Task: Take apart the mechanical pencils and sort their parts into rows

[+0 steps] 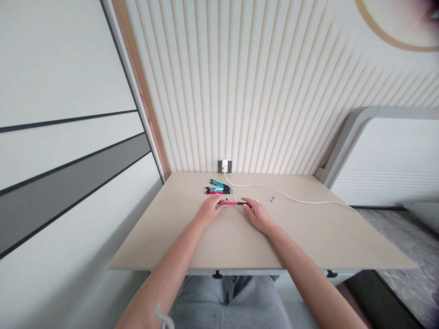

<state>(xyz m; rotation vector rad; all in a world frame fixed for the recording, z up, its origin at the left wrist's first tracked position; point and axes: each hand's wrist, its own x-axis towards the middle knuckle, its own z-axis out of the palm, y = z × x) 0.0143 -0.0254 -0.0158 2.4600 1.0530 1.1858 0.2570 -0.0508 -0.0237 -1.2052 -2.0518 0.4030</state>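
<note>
A red pen (232, 203) lies across the beige table (308, 237) between my hands. My left hand (210, 209) pinches its left end, fingers closed on it. My right hand (258, 214) grips its dark right tip with closed fingers. A thin white rod (236, 204), perhaps a refill, crosses under the pen. Behind my left hand sits a small heap of several red and teal pens (218, 188).
A white charger (225, 165) sits in a wall socket at the table's back edge, its white cable (302, 199) trailing right across the table. Small loose parts (272, 198) lie right of my right hand. A white cabinet (387, 160) stands at right.
</note>
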